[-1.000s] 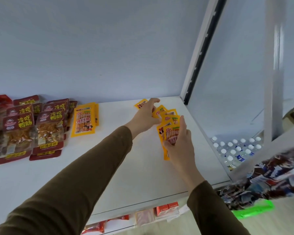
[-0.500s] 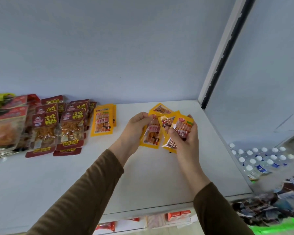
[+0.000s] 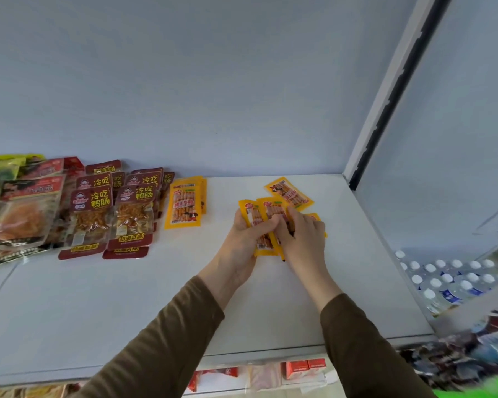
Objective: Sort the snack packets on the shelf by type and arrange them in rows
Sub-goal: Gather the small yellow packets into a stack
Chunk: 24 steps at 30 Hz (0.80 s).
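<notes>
A bunch of small yellow packets (image 3: 263, 225) is held over the white shelf (image 3: 270, 297), right of its middle, gathered between both hands. Half a second ago these packets were fanned out and lifted apart between the hands; now they have been drawn together into an overlapping stack and lowered close to the shelf surface, though it cannot be told whether they touch it. This is judged to mean that the loose yellow type has been collected and is being squared up before it is laid out as a row.

The left hand (image 3: 242, 239) is closed around the left edge of the stack, its fingers (image 3: 266, 225) curled across the packet fronts. The right hand (image 3: 302, 237) is pressed on from the right, fingers bent over the right-hand packets and largely covering them; how many packets it grips cannot be told.

One yellow packet (image 3: 288, 193) lies apart and skewed on the shelf just beyond the hands, not yet gathered. To the left, a tidy yellow pile (image 3: 184, 205) rests flat, and the held stack probably belongs beside it. Further left, the dark red packets (image 3: 112, 208) stand in overlapping rows, with larger red and green bags (image 3: 26, 208) at the far left edge.
</notes>
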Each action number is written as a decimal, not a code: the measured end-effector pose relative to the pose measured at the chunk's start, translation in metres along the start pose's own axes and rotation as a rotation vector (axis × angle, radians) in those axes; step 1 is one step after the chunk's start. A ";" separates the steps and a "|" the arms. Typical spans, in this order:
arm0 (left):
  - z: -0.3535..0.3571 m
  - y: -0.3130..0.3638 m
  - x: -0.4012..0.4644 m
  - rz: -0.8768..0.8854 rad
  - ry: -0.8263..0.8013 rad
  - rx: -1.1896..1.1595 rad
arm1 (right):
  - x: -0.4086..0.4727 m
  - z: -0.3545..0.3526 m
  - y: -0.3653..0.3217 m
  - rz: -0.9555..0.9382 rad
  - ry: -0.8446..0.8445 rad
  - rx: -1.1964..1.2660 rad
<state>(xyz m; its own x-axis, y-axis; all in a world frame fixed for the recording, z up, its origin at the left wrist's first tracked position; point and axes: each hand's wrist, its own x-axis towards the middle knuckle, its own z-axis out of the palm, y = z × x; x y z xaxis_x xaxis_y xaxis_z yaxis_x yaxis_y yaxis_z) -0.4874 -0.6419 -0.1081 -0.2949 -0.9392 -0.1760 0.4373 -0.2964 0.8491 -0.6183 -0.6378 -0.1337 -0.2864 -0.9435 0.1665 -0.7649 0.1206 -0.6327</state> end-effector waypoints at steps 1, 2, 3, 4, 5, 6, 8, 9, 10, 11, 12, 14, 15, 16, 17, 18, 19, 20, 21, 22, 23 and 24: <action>0.002 -0.002 -0.001 0.003 0.022 0.014 | -0.003 0.002 -0.001 -0.021 0.020 0.036; 0.004 -0.004 -0.001 0.007 0.044 0.024 | -0.006 0.004 -0.002 -0.037 0.034 0.062; 0.005 -0.006 -0.002 0.012 0.060 0.023 | -0.009 0.006 -0.003 -0.042 0.044 0.093; 0.006 -0.008 -0.003 0.020 0.067 0.006 | -0.011 0.009 -0.004 -0.034 0.053 0.145; 0.006 -0.009 -0.004 0.031 0.065 -0.025 | -0.014 0.010 -0.006 -0.014 0.060 0.229; 0.006 -0.009 -0.004 0.044 0.056 -0.049 | -0.016 0.011 -0.009 0.008 0.069 0.333; 0.008 -0.008 -0.005 0.055 0.032 -0.068 | -0.021 0.012 -0.017 0.018 0.083 0.534; 0.008 -0.008 -0.006 0.046 0.030 -0.081 | -0.024 0.014 -0.022 0.009 0.083 0.598; 0.009 -0.007 -0.007 0.023 0.035 -0.102 | -0.028 0.016 -0.026 -0.004 0.081 0.629; 0.009 -0.006 -0.009 -0.006 0.039 -0.122 | -0.032 0.019 -0.030 -0.013 0.076 0.643; 0.008 -0.004 -0.011 -0.038 0.039 -0.134 | -0.036 0.021 -0.034 -0.007 0.066 0.665; 0.002 0.000 -0.013 -0.101 0.016 -0.152 | -0.042 0.019 -0.040 0.030 0.019 0.773; -0.001 0.003 -0.015 -0.127 0.009 -0.171 | -0.043 0.017 -0.042 0.047 -0.012 0.835; -0.006 0.006 -0.015 -0.143 0.009 -0.190 | -0.043 0.013 -0.041 0.049 -0.045 0.891; -0.011 0.008 -0.016 -0.155 0.010 -0.200 | -0.041 0.010 -0.040 0.038 -0.076 0.928; -0.015 0.012 -0.016 -0.166 0.009 -0.197 | -0.038 0.005 -0.038 0.009 -0.099 0.945; -0.019 0.015 -0.017 -0.176 0.010 -0.194 | -0.034 -0.001 -0.036 -0.027 -0.105 0.936; -0.022 0.018 -0.018 -0.183 0.019 -0.199 | -0.029 -0.008 -0.032 -0.057 -0.090 0.918; -0.025 0.020 -0.019 -0.186 0.033 -0.211 | -0.023 -0.014 -0.027 -0.076 -0.053 0.871; -0.029 0.022 -0.020 -0.186 0.050 -0.225 | -0.015 -0.020 -0.019 -0.089 -0.003 0.773; -0.032 0.023 -0.021 -0.184 0.064 -0.239 | -0.006 -0.026 -0.010 -0.094 0.031 0.618; -0.035 0.025 -0.022 -0.182 0.072 -0.252 | 0.003 -0.031 -0.002 -0.091 0.022 0.430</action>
<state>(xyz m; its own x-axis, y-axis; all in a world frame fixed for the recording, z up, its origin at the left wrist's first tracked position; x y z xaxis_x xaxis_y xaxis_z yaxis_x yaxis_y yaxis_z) -0.4403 -0.6345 -0.1007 -0.3309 -0.8740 -0.3560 0.5819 -0.4859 0.6521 -0.6356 -0.6318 -0.1085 -0.2444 -0.9371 0.2492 -0.4794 -0.1066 -0.8711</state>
